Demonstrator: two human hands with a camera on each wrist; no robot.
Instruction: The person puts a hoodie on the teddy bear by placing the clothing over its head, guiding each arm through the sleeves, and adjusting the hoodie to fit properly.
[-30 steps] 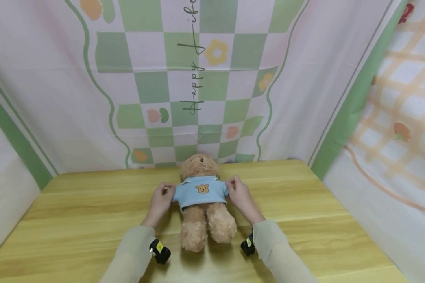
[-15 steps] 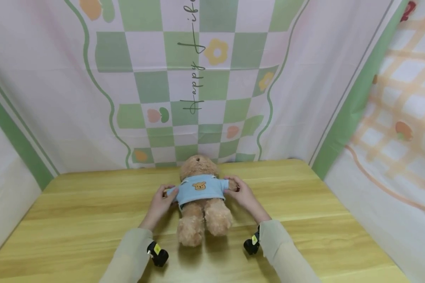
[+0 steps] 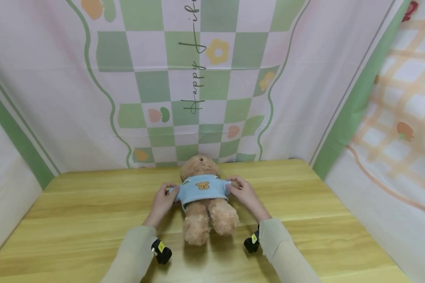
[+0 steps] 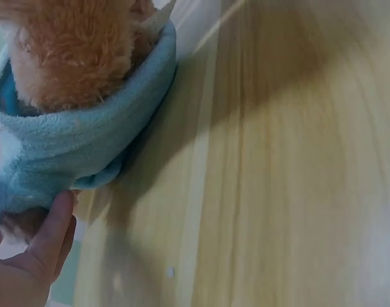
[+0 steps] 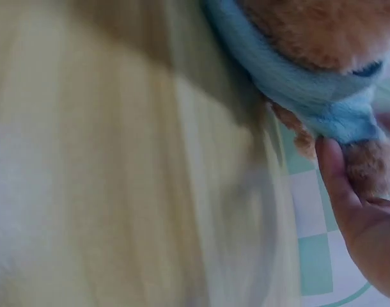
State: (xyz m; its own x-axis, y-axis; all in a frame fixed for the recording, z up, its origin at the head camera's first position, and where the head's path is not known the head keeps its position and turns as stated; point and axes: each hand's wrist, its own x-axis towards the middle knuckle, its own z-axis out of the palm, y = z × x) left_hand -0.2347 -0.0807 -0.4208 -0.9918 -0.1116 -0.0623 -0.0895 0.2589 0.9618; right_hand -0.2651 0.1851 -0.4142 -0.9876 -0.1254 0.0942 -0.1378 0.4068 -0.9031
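Observation:
A brown teddy bear (image 3: 194, 224) in a light blue shirt (image 3: 207, 192) lies on its back, its head toward the back edge. Printed on the shirt's chest is a small bear face. My left hand (image 3: 163, 199) pinches the sleeved arm on the left; in the left wrist view its thumb (image 4: 51, 230) lies at the sleeve's cuff, with brown fur poking out. On the other side my right hand (image 3: 246, 194) grips the other arm at the cuff, and the brown paw (image 5: 369, 167) shows between thumb and fingers in the right wrist view.
The wooden table (image 3: 92, 220) extends to both sides of the bear. Right behind its back edge hangs a green and white checked curtain (image 3: 212, 84). Black wrist cameras (image 3: 161, 252) sit under both sleeves.
Both hands have shifted from the sleeve ends to a fuller hold on the arms. The right paw now shows beyond the cuff. The bear's legs swung left, then back right, ending slightly farther up.

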